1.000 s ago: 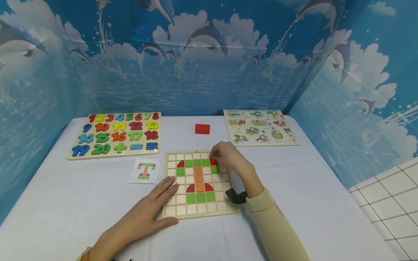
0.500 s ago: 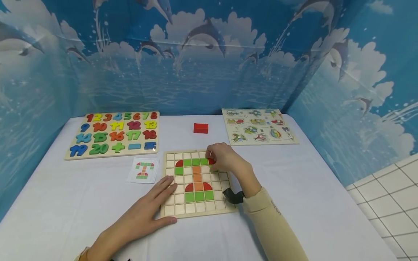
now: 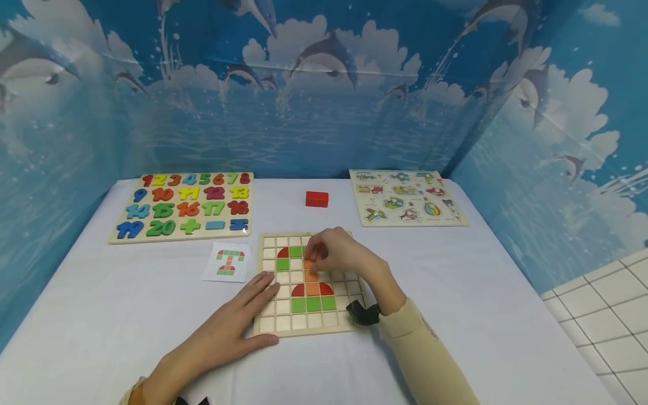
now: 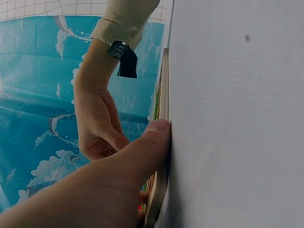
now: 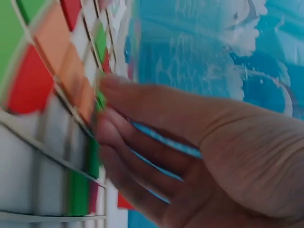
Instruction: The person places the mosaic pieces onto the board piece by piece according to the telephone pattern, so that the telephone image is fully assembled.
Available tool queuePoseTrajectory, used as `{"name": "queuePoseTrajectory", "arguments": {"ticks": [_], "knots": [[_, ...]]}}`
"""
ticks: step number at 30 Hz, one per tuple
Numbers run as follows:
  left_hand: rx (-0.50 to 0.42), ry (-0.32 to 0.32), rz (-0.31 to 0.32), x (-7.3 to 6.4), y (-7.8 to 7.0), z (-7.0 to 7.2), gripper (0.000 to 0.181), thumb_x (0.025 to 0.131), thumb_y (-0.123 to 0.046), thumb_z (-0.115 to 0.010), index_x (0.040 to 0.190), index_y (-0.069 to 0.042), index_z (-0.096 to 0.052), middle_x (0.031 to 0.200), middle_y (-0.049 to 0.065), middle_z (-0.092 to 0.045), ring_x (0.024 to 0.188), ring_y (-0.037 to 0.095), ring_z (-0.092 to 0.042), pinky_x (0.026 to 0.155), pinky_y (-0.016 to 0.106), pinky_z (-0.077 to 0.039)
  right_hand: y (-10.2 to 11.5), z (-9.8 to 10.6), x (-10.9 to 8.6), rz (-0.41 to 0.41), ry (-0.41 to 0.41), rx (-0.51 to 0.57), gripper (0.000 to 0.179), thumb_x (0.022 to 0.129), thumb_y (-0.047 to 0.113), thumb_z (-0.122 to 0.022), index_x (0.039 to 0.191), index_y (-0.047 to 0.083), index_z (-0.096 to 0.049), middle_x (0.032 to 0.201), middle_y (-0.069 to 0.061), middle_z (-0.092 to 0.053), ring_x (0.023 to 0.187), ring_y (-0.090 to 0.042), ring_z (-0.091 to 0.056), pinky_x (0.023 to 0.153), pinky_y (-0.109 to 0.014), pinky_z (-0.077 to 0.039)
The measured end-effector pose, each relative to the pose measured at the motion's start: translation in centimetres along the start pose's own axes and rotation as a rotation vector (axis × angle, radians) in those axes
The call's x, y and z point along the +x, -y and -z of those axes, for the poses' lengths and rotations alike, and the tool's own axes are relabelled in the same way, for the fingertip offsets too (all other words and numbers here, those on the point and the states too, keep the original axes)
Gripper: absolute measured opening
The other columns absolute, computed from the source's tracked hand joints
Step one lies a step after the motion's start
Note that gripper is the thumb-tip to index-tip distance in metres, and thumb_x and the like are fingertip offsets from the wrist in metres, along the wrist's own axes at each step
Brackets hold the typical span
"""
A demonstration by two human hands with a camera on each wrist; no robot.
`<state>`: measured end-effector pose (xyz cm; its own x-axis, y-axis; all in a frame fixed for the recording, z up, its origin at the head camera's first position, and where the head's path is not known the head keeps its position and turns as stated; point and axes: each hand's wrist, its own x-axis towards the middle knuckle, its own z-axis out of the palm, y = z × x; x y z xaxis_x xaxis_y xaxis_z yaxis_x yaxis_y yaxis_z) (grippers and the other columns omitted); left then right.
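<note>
My left hand (image 3: 230,326) rests along the left edge of a square wooden grid board (image 3: 283,324), fingers extended. In the left wrist view its thumb (image 4: 145,147) lies against the board's edge (image 4: 165,90). My right hand (image 3: 341,253) is over the upper middle of the grid, thumb and bent fingertips close together at the top of the column of orange tiles (image 3: 312,288). A bit of green tile (image 5: 99,99) shows by these fingertips in the right wrist view; I cannot tell whether they pinch it. The hand hides the pattern's upper right. Green tiles (image 3: 314,304) and red rounded tiles (image 3: 326,289) form its base.
A white pattern card (image 3: 228,262) lies left of the board. Behind it is a wooden number puzzle (image 3: 179,235). A red block (image 3: 316,199) sits at the back middle, and a picture puzzle board (image 3: 410,198) at the back right. A dolphin-print curtain (image 3: 304,129) encloses the table.
My right hand has moved left along the top of the pattern, from the red tile at its upper right to the orange column. My left hand has stayed at the board's edge.
</note>
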<state>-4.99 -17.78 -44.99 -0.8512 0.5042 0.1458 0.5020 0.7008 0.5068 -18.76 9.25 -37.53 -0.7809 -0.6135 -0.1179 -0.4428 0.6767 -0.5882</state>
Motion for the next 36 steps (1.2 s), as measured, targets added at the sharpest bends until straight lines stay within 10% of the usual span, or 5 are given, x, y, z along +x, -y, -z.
{"name": "queuePoseTrajectory", "arguments": {"ticks": [8,36], "knots": [[0.019,-0.024,-0.026,0.0,0.2,0.0,0.092,0.092,-0.06,-0.073,0.165,-0.016,-0.038,0.176,0.002,-0.025,0.162,0.025,-0.024,0.118,0.051,-0.043,0.4,-2.5,-3.4,0.023,-0.262,-0.158,0.025,0.096,0.005,-0.076,0.121,0.002,-0.078,0.105,-0.008,-0.073,0.09,-0.019,-0.065,0.084,-0.038,-0.057],[0.001,-0.025,-0.045,0.2,0.2,0.0,0.091,0.093,-0.058,-0.075,0.164,-0.015,-0.039,0.175,0.002,-0.026,0.163,0.025,-0.024,0.119,0.051,-0.043,0.4,-6.7,-7.6,0.19,-0.412,-0.409,0.02,0.089,0.01,-0.085,0.109,0.01,-0.085,0.097,0.003,-0.069,0.095,-0.014,-0.055,0.08,-0.028,-0.056]]}}
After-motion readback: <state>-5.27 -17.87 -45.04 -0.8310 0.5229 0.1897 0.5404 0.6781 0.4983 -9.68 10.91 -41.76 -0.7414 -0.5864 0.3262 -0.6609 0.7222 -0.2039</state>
